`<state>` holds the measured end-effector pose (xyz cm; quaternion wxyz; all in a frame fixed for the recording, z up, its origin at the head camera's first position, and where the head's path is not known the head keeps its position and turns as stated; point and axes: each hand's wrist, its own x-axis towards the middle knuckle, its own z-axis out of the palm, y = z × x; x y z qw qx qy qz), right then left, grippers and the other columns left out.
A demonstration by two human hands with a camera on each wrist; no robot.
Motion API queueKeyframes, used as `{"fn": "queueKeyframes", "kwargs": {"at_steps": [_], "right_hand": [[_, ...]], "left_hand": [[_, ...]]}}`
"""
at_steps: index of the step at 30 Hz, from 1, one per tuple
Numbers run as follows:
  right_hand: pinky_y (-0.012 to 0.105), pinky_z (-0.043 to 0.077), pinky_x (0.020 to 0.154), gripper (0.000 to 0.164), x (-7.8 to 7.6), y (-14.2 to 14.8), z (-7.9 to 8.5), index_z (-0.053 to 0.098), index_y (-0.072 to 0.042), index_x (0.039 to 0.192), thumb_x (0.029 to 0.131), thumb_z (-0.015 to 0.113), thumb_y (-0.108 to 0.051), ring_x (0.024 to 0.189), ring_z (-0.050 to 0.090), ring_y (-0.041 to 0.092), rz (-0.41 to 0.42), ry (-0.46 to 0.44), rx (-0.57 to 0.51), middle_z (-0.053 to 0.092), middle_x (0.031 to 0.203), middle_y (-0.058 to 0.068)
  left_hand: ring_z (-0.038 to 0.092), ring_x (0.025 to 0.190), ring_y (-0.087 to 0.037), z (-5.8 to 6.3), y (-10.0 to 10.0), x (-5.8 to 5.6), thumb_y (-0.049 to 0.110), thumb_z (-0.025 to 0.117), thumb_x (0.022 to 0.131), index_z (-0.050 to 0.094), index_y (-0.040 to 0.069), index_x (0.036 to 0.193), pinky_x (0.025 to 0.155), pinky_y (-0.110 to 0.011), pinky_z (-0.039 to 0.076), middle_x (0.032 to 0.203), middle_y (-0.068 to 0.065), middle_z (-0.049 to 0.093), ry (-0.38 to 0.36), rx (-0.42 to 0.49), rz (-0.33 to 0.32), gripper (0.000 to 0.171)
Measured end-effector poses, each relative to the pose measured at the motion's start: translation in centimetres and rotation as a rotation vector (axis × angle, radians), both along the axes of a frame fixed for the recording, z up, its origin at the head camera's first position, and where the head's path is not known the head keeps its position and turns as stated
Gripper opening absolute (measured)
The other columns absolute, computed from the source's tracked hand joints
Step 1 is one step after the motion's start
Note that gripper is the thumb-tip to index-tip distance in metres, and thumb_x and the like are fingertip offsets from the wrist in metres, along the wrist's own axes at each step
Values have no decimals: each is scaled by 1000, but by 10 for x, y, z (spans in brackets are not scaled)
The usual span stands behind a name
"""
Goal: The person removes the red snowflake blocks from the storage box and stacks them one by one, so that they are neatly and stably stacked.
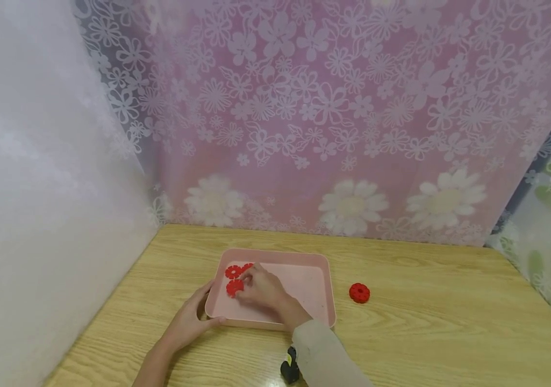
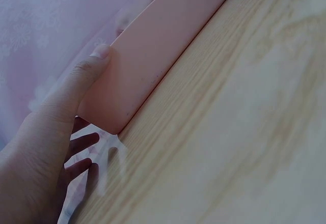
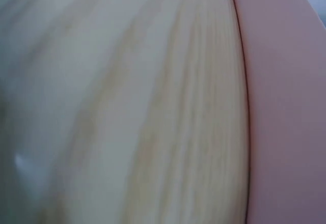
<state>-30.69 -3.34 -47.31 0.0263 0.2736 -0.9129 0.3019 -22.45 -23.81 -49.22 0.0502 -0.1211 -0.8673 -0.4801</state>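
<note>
A shallow pink tray (image 1: 304, 259) sits on the table, its left front corner held by my left hand (image 1: 189, 321). In the left wrist view the thumb (image 2: 94, 63) presses the tray's outer wall (image 2: 147, 51), while the other fingers reach round the corner. My right hand (image 1: 263, 290) is over the tray's left half, fingers bent. Between its thumb and fingers it pinches the right edge of a red notched disc (image 1: 234, 288). Just behind lie another red disc (image 1: 233, 272) and a third (image 1: 248, 266), partly covered by the fingers. The right wrist view does not show the hand.
Right of the tray stands a small stack of red notched discs (image 1: 359, 293) on the wood-grain table (image 1: 425, 317). A small black object (image 1: 290, 365) lies by the right sleeve (image 1: 326, 352). Flowered pink cloth (image 1: 285, 118) hangs behind, and a white sheet (image 1: 52, 161) hangs at left.
</note>
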Motion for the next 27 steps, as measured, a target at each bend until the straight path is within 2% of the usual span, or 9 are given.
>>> {"fn": "queueKeyframes", "kwargs": {"at_steps": [3, 5, 7, 11, 20, 27], "right_hand": [[23, 44, 61, 32, 2, 3, 4, 64, -13, 91, 72, 77, -36, 67, 50, 7, -1, -4, -34, 56, 98, 4], [23, 44, 61, 31, 4, 5, 8, 63, -14, 90, 71, 77, -35, 68, 50, 7, 0, -2, -57, 55, 96, 2], [23, 44, 60, 30, 7, 8, 12, 63, -14, 90, 72, 77, -34, 68, 50, 7, 9, -4, -72, 51, 87, -3], [22, 43, 59, 31, 13, 14, 20, 63, -15, 93, 72, 76, -34, 67, 48, 7, 17, -25, -91, 49, 86, -8], [24, 42, 56, 33, 23, 39, 40, 60, -15, 97, 73, 75, -33, 67, 47, 9, 27, -28, -138, 50, 87, -6], [25, 43, 53, 31, 30, 61, 50, 57, -21, 100, 76, 72, -34, 69, 47, 10, -7, -49, -152, 50, 90, -7]], "left_hand": [[36, 125, -25, 0, 0, 0, 44, 79, 67, 32, 16, 144, 102, -47, 27, 140, -7, 37, 6, -6, 0, 94], [35, 126, -25, 1, 1, 1, 44, 79, 67, 32, 16, 144, 102, -48, 27, 140, -8, 37, 6, -7, 0, 94], [36, 125, -23, 1, 1, 1, 44, 79, 67, 31, 17, 144, 102, -47, 27, 140, -6, 37, -11, 7, -3, 95], [38, 124, -21, 1, 0, 0, 42, 80, 67, 30, 17, 144, 102, -42, 29, 140, -4, 36, -48, 57, -19, 95], [38, 124, -21, -1, 0, 0, 45, 79, 66, 31, 20, 143, 102, -44, 29, 139, -1, 38, -31, 31, -1, 94], [39, 123, -21, -2, 1, 1, 44, 80, 66, 33, 19, 143, 101, -43, 29, 138, -1, 39, -24, 32, 3, 93]]}}
